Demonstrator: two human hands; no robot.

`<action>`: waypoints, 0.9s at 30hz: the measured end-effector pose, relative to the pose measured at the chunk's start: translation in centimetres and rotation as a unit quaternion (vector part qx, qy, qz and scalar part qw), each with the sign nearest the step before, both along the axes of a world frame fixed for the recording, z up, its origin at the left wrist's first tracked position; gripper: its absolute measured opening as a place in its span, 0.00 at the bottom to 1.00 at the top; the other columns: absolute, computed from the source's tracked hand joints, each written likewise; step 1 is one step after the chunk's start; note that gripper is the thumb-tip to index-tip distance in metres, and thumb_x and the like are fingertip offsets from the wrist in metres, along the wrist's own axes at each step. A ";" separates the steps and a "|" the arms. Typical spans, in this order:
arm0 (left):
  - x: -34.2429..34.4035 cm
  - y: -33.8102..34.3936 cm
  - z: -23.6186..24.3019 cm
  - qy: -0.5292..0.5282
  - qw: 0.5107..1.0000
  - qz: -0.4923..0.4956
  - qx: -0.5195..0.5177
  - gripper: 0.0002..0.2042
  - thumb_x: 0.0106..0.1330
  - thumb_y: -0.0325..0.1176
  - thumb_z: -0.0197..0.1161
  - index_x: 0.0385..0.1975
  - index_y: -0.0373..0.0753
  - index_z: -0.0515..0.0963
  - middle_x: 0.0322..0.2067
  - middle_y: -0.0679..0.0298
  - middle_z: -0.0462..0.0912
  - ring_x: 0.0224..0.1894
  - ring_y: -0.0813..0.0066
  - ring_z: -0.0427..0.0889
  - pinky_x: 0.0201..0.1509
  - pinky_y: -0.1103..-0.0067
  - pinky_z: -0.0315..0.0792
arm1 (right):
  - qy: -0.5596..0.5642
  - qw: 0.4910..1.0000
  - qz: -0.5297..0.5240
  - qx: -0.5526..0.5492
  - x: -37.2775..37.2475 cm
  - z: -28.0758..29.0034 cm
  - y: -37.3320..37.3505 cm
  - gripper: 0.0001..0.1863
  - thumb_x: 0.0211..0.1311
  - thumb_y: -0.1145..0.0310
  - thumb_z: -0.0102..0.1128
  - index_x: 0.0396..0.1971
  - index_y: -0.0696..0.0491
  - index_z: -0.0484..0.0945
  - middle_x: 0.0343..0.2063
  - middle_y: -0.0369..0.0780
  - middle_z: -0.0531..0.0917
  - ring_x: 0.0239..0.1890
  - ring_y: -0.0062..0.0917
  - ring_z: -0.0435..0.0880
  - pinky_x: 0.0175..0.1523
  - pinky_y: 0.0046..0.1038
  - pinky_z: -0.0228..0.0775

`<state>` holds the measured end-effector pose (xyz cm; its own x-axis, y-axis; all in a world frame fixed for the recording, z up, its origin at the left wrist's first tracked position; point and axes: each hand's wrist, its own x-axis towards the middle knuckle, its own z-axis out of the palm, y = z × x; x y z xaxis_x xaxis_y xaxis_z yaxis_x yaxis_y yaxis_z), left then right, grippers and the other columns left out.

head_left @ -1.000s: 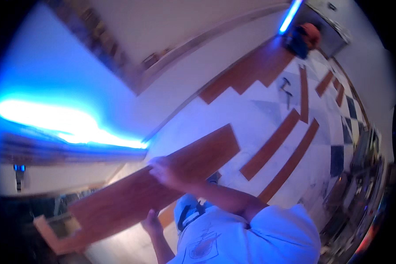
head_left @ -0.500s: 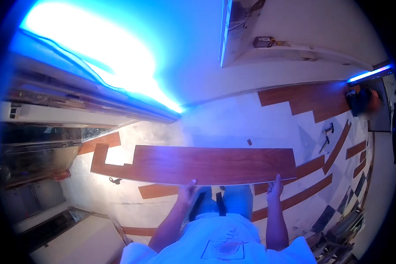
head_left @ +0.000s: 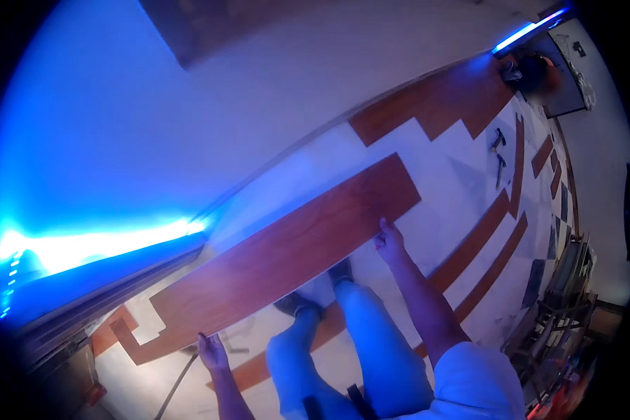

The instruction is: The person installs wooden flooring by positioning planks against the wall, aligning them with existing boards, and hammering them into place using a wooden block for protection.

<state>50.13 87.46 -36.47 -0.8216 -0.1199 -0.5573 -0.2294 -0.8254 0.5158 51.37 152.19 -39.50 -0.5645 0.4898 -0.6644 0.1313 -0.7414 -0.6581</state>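
Observation:
A long reddish-brown floor plank (head_left: 280,255) spans the view in front of me, tilted so its right end lies farther away. Its left end has a square cut-out that leaves a narrow hooked strip. My left hand (head_left: 213,352) grips the near edge close to the cut-out, thumb on top. Toward the right end, my right hand (head_left: 389,241) grips the same edge, also thumb on top. The fingers of both hands are mostly hidden under the plank. The plank is held above the pale floor, and my legs and shoes show below it.
Laid brown planks (head_left: 434,98) with a stepped edge run along the wall. Two hammers (head_left: 498,154) lie on the floor to the right, near loose planks (head_left: 493,266). Another person (head_left: 535,75) crouches at the far right. A cluttered rack (head_left: 560,301) stands at the right.
My view has turned to the right. The plank, level across the view before, now slants with its right end farther up. Both hands have kept their hold on its near edge.

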 end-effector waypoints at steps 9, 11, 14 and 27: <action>-3.0 1.2 -28.4 -0.011 0.998 -0.067 0.009 0.28 0.66 0.19 0.61 0.67 0.26 0.64 0.66 0.50 0.71 0.70 0.57 0.68 0.80 0.58 0.58 | 0.037 0.999 0.023 0.005 -7.9 -30.0 4.1 0.10 0.69 0.59 0.66 0.41 0.43 0.75 0.28 0.28 0.77 0.16 0.14 0.64 0.18 0.18 0.52; -3.4 2.6 -32.1 -0.019 0.999 -0.035 0.037 0.29 0.66 0.20 0.61 0.67 0.25 0.63 0.66 0.49 0.70 0.70 0.56 0.68 0.80 0.58 0.58 | 0.032 0.999 0.024 0.015 -9.4 -33.5 5.2 0.10 0.68 0.59 0.68 0.39 0.43 0.75 0.27 0.29 0.77 0.16 0.15 0.65 0.18 0.19 0.52; -4.4 4.4 -35.9 0.037 0.996 -0.057 0.059 0.26 0.69 0.19 0.59 0.67 0.25 0.64 0.65 0.45 0.72 0.69 0.55 0.70 0.77 0.58 0.64 | 0.016 0.999 -0.008 0.027 -11.2 -36.3 5.9 0.11 0.70 0.59 0.66 0.37 0.45 0.72 0.22 0.30 0.72 0.15 0.16 0.65 0.15 0.20 0.53; -6.0 5.8 -41.7 0.068 0.991 -0.087 0.075 0.15 0.70 0.20 0.60 0.54 0.23 0.74 0.54 0.47 0.82 0.60 0.58 0.80 0.72 0.61 0.71 | 0.063 0.995 -0.059 0.057 -14.2 -41.6 8.1 0.11 0.71 0.59 0.64 0.35 0.44 0.71 0.20 0.31 0.72 0.14 0.18 0.65 0.16 0.24 0.54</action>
